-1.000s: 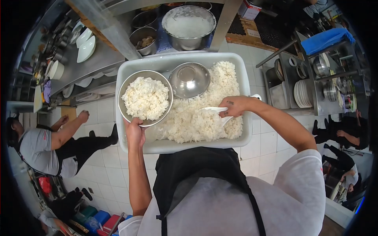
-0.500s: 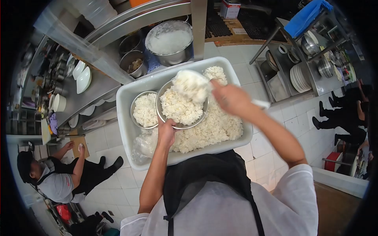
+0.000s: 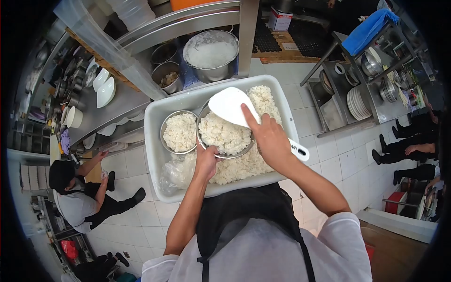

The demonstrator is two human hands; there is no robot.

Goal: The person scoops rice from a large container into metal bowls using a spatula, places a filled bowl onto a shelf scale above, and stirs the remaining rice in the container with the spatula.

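My left hand [image 3: 206, 162] grips the near rim of a metal bowl [image 3: 199, 137] heaped with cooked rice [image 3: 222, 133]. In my right hand [image 3: 273, 138] is a white rice paddle [image 3: 231, 105], its blade lying face down over the far part of the heap. My index finger stretches along the paddle's neck, and the handle end sticks out past my palm. Both hands are above a large white plastic tub [image 3: 153, 155] of loose rice. To the left, a second bowl of rice [image 3: 179, 132] stands inside the tub. A clear plastic bag [image 3: 174, 175] lies at the tub's near left corner.
Beyond the tub, a metal pot [image 3: 211, 55] with whitish contents stands on a shelf beside a smaller pot [image 3: 167, 77]. Right, a steel rack [image 3: 336, 101] holds stacked plates [image 3: 358, 102]. A co-worker [image 3: 77, 192] stands at left; other people's legs show at right.
The paddle carried a clump of rice above the bowl; now its blade rests on the heap with its bare back up. The left hand still holds the bowl. The co-worker at left has shifted.
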